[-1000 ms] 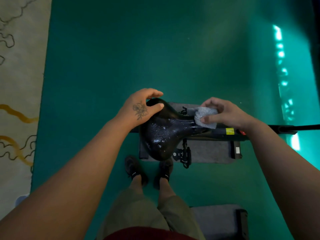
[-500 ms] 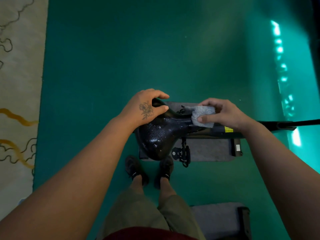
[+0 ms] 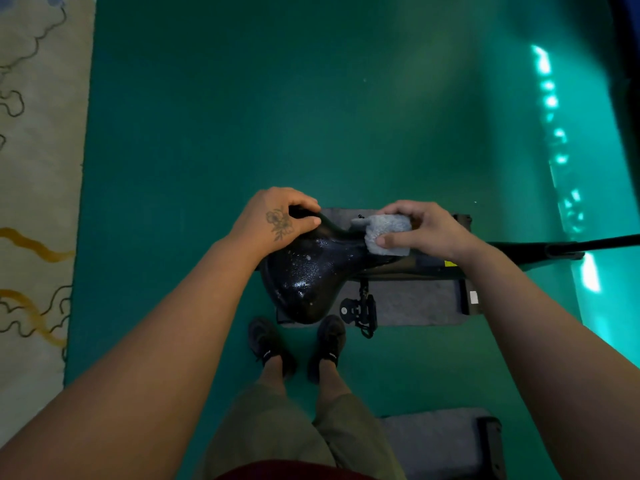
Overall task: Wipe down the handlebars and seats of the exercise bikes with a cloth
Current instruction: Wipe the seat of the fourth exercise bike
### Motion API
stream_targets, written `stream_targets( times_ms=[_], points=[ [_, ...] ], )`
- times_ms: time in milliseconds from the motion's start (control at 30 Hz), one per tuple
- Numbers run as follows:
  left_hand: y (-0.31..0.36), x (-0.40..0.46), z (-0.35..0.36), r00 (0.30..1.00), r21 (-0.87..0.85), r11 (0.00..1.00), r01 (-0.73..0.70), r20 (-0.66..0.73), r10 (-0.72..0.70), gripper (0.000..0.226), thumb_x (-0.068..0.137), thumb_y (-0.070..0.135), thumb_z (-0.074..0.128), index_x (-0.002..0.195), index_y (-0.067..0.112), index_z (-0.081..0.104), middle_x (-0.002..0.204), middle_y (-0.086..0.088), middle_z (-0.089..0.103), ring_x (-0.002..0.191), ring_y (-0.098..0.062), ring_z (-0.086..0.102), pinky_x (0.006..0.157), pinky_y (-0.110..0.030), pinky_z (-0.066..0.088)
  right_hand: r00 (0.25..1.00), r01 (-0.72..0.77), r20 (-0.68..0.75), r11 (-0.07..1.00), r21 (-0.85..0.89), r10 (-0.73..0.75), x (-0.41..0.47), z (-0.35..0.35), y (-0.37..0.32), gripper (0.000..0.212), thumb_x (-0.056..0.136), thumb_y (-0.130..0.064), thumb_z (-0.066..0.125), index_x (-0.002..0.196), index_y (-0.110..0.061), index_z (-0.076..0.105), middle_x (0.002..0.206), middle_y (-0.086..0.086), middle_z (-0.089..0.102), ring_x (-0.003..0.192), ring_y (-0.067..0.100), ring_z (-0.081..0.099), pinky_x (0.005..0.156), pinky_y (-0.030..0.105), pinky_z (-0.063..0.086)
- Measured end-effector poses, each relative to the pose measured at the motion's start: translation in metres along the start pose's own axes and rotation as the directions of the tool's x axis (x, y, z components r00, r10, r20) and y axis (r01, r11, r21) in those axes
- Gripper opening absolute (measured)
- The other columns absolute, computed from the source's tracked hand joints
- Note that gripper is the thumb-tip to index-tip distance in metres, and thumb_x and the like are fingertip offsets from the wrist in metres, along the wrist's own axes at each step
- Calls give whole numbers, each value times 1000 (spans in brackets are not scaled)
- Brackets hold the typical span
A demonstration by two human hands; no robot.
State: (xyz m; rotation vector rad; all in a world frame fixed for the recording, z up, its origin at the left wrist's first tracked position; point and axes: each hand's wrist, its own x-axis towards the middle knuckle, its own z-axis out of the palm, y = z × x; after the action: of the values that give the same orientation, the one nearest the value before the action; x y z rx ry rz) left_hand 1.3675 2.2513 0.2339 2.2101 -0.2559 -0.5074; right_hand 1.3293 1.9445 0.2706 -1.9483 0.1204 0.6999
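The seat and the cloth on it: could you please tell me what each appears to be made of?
The seat looks like smooth black vinyl or moulded plastic with a glossy finish; it carries bright highlights and wet-looking droplets. Which of the two cannot be told. The cloth, gripped in the right hand, looks like a soft grey fabric with a nubby, matte pile, possibly microfibre or terry.

One head-worn wide-angle view looks steeply down from above; both forearms reach in from the lower corners, close to the lens; the bike seat (image 3: pixel 304 271) sits mid-frame, the green floor (image 3: pixel 242 116) well below; edges bend outward
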Motion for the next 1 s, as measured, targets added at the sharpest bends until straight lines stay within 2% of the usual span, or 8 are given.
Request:
stream_targets(
  times_ms=[133,233,367,567,767,867,1000],
  points=[
    [2,-2,2,1000,-9,1000,5,-16,-5,22,87,30,86,109,30,82,121,14,76,115,-4,67,107,-22,44,999,-10,-42,999,50,12,-19,-20,16,31,78,-8,89,102,-22,76,95,-7,77,88,9,72,82,21,57],
    [3,-4,3,999,-8,1000,-2,-35,2,22,88,28,86,110,27,82,121,13,76,115,-3,65,98,-8,37,997,5,-75,998,55,-1,-27,-21,21,37,71,-20,91,105,-22,75,99,-5,77,91,10,72,86,24,59],
    [2,-6,5,999,-25,1000,6,-50,-7,21,88,26,86,109,27,82,120,17,75,114,2,63,95,3,31,993,71,-95,997,8,-69,-22,-3,12,35,76,-14,92,105,-23,74,101,-6,75,91,9,71,89,30,57],
    [4,-5,3,999,-17,1000,12,-50,-13,21,88,24,86,109,26,83,119,17,75,112,6,63,95,5,30,994,108,-19,991,-81,-110,-13,7,2,36,79,-19,92,105,-35,72,107,-6,76,98,15,73,91,43,60],
    [12,-6,6,997,-2,999,45,-54,-45,22,87,20,86,108,21,83,121,8,77,115,-5,66,94,5,31,990,136,-45,991,-5,-136,-27,-13,21,43,80,3,86,104,-30,73,109,0,74,98,22,71,90,44,56],
    [12,-7,7,996,-32,997,64,-64,-66,20,86,20,87,104,28,82,119,12,77,114,-3,67,97,2,32,990,129,-63,992,9,-128,-29,-14,26,41,80,-9,90,108,-35,75,110,-6,74,101,22,71,95,47,56],
    [12,-9,7,994,-70,994,85,-64,-89,24,85,22,88,98,40,78,116,21,75,114,6,66,101,-2,34,984,156,-84,987,-36,-158,-21,3,17,35,80,-29,92,107,-39,72,104,-16,73,94,7,70,83,33,57]
  ],
)
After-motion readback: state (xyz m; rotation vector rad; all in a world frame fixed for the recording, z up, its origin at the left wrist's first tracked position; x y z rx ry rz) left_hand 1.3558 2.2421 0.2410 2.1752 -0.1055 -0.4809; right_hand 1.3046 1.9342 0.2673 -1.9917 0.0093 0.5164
